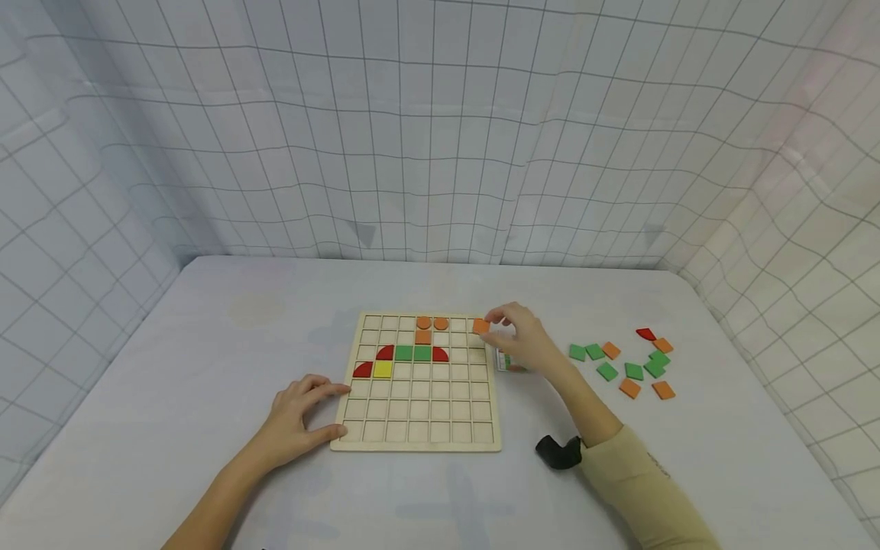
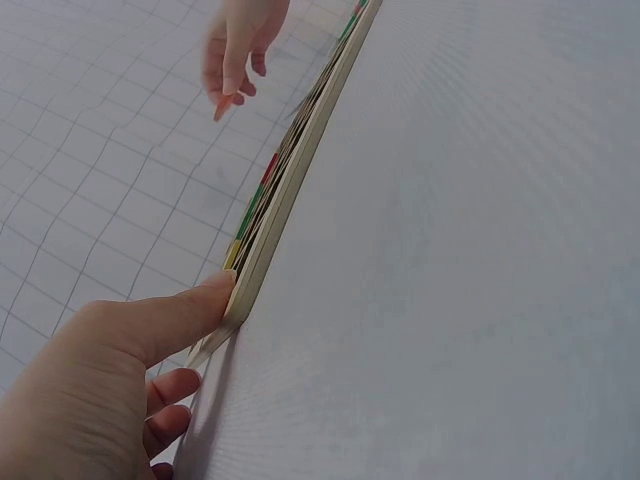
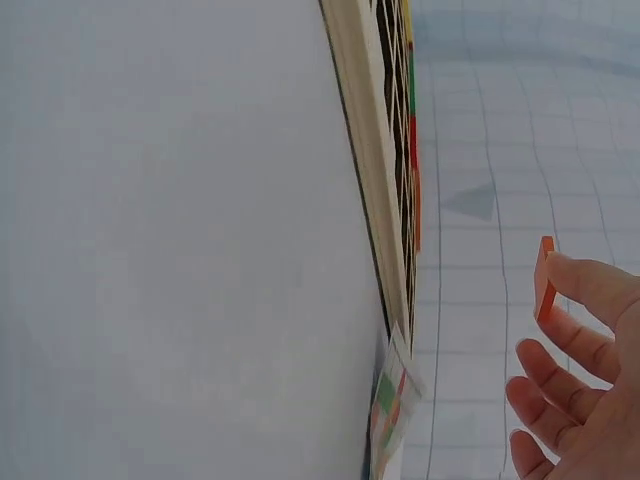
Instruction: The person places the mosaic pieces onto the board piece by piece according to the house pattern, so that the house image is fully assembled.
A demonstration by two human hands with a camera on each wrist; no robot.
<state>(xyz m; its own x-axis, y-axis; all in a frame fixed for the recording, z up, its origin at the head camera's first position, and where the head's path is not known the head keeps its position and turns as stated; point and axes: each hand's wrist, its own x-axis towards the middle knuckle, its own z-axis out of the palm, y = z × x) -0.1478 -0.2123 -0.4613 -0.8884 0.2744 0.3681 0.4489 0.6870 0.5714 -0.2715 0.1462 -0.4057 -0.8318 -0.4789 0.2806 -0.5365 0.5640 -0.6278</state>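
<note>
A wooden grid board lies on the table. On it sit two orange round pieces, an orange square, two green squares, a yellow square and several red quarter-round pieces. My left hand touches the board's left edge with thumb and index finger; its thumb is on the rim near the corner. Between thumb and fingers, my right hand pinches an orange square tile. It holds the tile above the board's far right corner, clear of the surface in the right wrist view.
Right of the board lie loose green tiles, orange tiles and a red piece. A printed card lies by the board's right edge, partly under my right hand. A black curved object rests near the right forearm.
</note>
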